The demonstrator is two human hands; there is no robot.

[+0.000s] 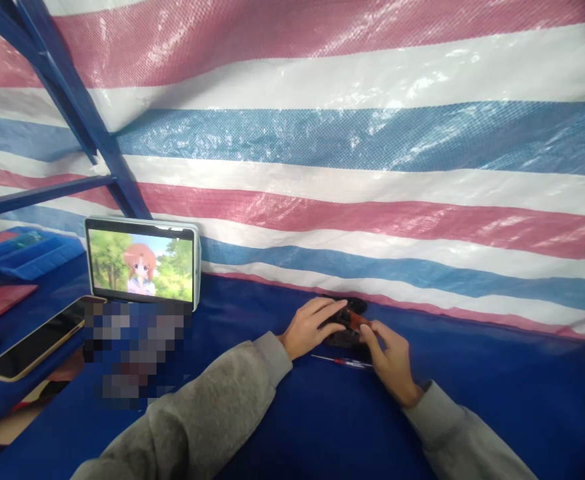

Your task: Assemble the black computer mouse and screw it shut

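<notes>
Near the back edge of the blue table, my left hand (pixel 315 325) rests its fingers on a dark device (pixel 345 337) whose details are too small to make out. From the right, my right hand (pixel 388 357) pinches the end of an orange-brown piece (pixel 356 320) lying over the device. The fingers of my left hand are slightly spread, touching the dark part beside that piece. Just in front of the device lies a thin screwdriver (pixel 345 362) with a red and clear handle, its shaft pointing left and its right end close to my right hand.
A tablet (pixel 142 263) playing a cartoon stands at the left, with a phone (pixel 42 339) in front. Farther left are a blue tray (pixel 37 253) and a red item (pixel 2 305). Part of another person shows at lower left. Striped sheeting (pixel 347 140) hangs behind the blue table (pixel 322 427).
</notes>
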